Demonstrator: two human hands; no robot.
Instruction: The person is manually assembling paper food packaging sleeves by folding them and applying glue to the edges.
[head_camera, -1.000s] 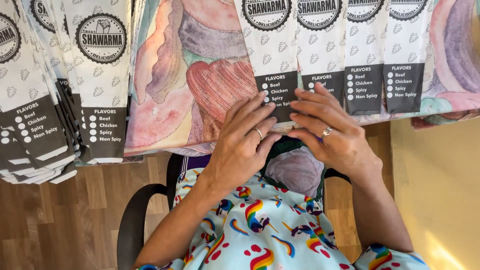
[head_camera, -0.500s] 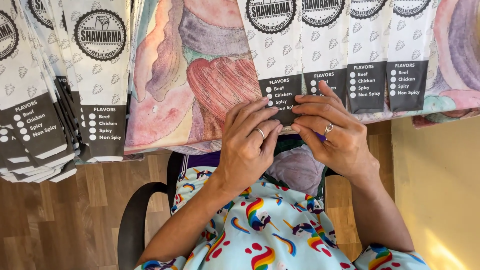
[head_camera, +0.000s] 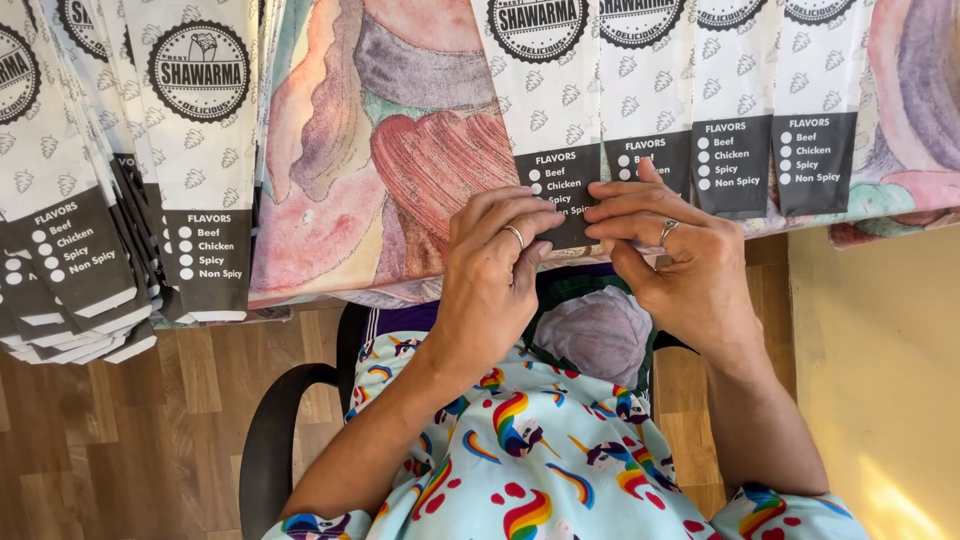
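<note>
1. Closest to the camera: a pale blue garment with rainbow unicorn print (head_camera: 540, 470), spread over the lap, with a black curved chair armrest (head_camera: 275, 440) off to the left side above a brown wood-plank floor (head_camera: 120, 440).
2. Just past that, tucked between the forearms: a dark green-rimmed bag with a greyish-purple lining (head_camera: 598, 330), partly hidden under the table edge.
3. Left hand (head_camera: 490, 275): curled, ring on one finger, fingertips pinched down on the bottom edge of the white paper sleeve with a dark grey printed lower band (head_camera: 552, 150). Gripping, not flat.
4. Right hand (head_camera: 680, 260): also ringed, fingers bent over and pressed onto the same bottom edge, touching the left fingertips. Closed on the paper; thumb hidden underneath, so couldn't tell exactly how.
5. That sleeve lay at the near edge of the table, first in a row of overlapping matching white paper sleeves (head_camera: 760, 110) fanned out to the right.
6. Under everything: a watercolour-style tablecloth in pink, purple and orange swirls (head_camera: 400, 150), bare in the middle stretch.
7. Way over on the left: a thick fanned stack of the same white paper sleeves (head_camera: 90, 180), bottoms hanging past the table edge, well apart from both hands.
8. Far right: plain yellowish wall (head_camera: 880, 380).
</note>
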